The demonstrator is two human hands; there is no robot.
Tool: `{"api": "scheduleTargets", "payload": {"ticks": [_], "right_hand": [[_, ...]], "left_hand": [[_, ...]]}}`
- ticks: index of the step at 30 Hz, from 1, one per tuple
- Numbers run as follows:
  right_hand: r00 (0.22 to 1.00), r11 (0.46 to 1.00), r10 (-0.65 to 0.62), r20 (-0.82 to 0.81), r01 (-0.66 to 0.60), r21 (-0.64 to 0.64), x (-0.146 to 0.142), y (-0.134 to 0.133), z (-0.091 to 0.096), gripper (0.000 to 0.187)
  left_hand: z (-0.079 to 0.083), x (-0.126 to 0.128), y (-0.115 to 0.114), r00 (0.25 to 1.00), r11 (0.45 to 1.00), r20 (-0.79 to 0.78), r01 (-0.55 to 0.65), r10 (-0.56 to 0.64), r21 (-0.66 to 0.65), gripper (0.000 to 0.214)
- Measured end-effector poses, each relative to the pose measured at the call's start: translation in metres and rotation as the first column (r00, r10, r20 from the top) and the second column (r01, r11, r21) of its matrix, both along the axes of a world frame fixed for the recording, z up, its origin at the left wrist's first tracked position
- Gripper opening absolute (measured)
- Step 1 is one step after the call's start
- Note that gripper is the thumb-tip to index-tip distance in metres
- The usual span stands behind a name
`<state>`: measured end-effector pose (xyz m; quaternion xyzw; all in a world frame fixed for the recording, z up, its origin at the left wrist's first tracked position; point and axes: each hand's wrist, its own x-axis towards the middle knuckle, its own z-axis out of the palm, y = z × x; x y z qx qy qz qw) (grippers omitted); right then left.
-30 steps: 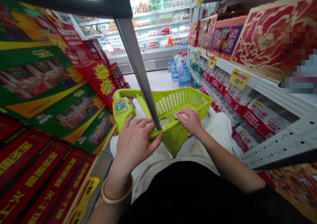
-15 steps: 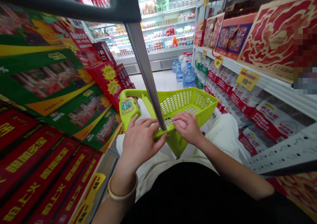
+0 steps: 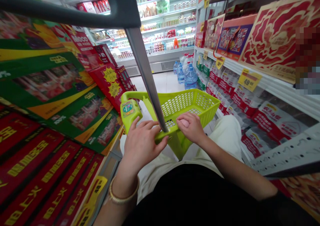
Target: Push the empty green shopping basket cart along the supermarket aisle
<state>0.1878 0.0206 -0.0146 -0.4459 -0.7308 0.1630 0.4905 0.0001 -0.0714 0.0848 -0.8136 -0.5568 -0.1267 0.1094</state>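
Note:
A lime-green shopping basket [image 3: 190,99] with perforated walls stands in front of my legs. From its near rim a metal pole [image 3: 147,76] rises to a dark grey handle [image 3: 62,14] at upper left. My left hand [image 3: 143,139] lies over the near rim beside the pole's foot, fingers stretched and thumb on the near side. A thin gold-coloured bracelet [image 3: 123,199] circles that wrist. My right hand [image 3: 191,127] is curled closed at the rim, right of the pole. A pinkish patch shows between its fingers; I cannot tell whether it is skin or a held thing.
Stacked green drink cartons [image 3: 57,79] and red boxes [image 3: 32,166] line the left side. On the right, shelves hold gift boxes [image 3: 277,36] and wrapped bottle packs [image 3: 272,119]. Large water bottles [image 3: 190,77] stand on the floor ahead, before a refrigerated display [image 3: 165,36].
My right hand has shifted slightly to the right along the rim, away from the pole. My left hand stays almost where it was.

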Motion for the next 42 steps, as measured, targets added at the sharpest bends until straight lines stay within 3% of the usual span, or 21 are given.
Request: {"api": "scheduleTargets", "payload": {"ticks": [4, 8, 17, 28, 32, 37, 40, 42], "right_hand": [[0.995, 0.994, 0.097, 0.027, -0.098, 0.039, -0.015, -0.019, 0.015, 0.012], [0.994, 0.993, 0.112, 0.007, -0.112, 0.046, -0.015, -0.02, 0.014, 0.011], [0.997, 0.997, -0.078, 0.0, 0.078, -0.027, 0.006, 0.014, -0.008, 0.019], [0.987, 0.99, 0.142, 0.069, -0.142, -0.009, -0.022, -0.016, 0.024, 0.014], [0.993, 0.994, 0.11, 0.051, -0.11, -0.014, -0.015, -0.008, 0.014, 0.014], [0.999, 0.999, -0.023, 0.047, 0.026, -0.045, 0.0, 0.011, 0.0, 0.015], [0.996, 0.996, -0.057, 0.072, 0.062, -0.059, 0.001, 0.012, 0.002, 0.015], [0.996, 0.999, 0.005, 0.092, -0.001, -0.043, -0.004, 0.005, 0.009, 0.015]], "left_hand": [[0.001, -0.001, 0.0, 1.0, 1.0, -0.003, 0.002, -0.002, -0.003, 0.024], [0.002, -0.001, 0.0, 1.0, 1.0, -0.01, 0.0, 0.0, -0.006, 0.024], [0.0, -0.001, 0.0, 1.0, 1.0, 0.002, -0.001, 0.001, -0.004, 0.024], [0.002, -0.004, 0.0, 1.0, 1.0, -0.017, 0.004, -0.004, 0.007, 0.025], [0.002, -0.005, 0.0, 1.0, 1.0, -0.022, 0.001, 0.0, 0.005, 0.027], [0.003, -0.004, 0.001, 1.0, 1.0, -0.025, 0.0, 0.0, 0.0, 0.027], [0.003, -0.004, 0.001, 1.0, 1.0, -0.024, -0.003, 0.003, 0.006, 0.027], [0.002, -0.005, 0.001, 1.0, 1.0, -0.029, -0.006, 0.006, 0.005, 0.027]]}}
